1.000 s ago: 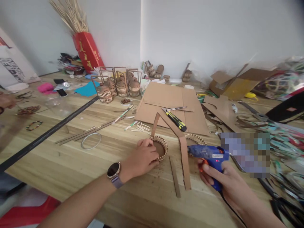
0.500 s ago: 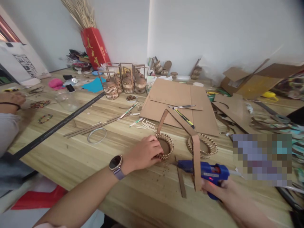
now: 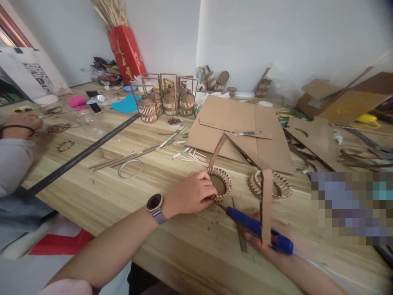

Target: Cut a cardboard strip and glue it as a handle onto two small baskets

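My left hand (image 3: 196, 191) is closed on the near-left rim of a small round basket (image 3: 226, 178) with a striped wall and a brown base. A bent cardboard strip (image 3: 266, 200) rises from that basket's rim, arches over, and comes down in front of my right hand. In my right hand (image 3: 260, 241) is a blue hot glue gun (image 3: 245, 221), its nozzle close to the basket's lower edge. The strip hides part of the gun and fingers. A second striped ring (image 3: 284, 186) lies to the right, partly behind the strip. Under the gun lies a thin brown strip (image 3: 242, 241).
Cardboard sheets (image 3: 221, 110) with a pen lie behind the basket. Finished lidded baskets (image 3: 170, 102) with tall handles stand farther back. Short white sticks (image 3: 195, 155) and a clear ring (image 3: 130, 169) lie leftward. At far left rests another person's hand (image 3: 23, 123).
The glue gun has rolled over and tilted, with its nozzle nearer the basket rim. My left hand stays on the basket. The whole view has shifted slightly.
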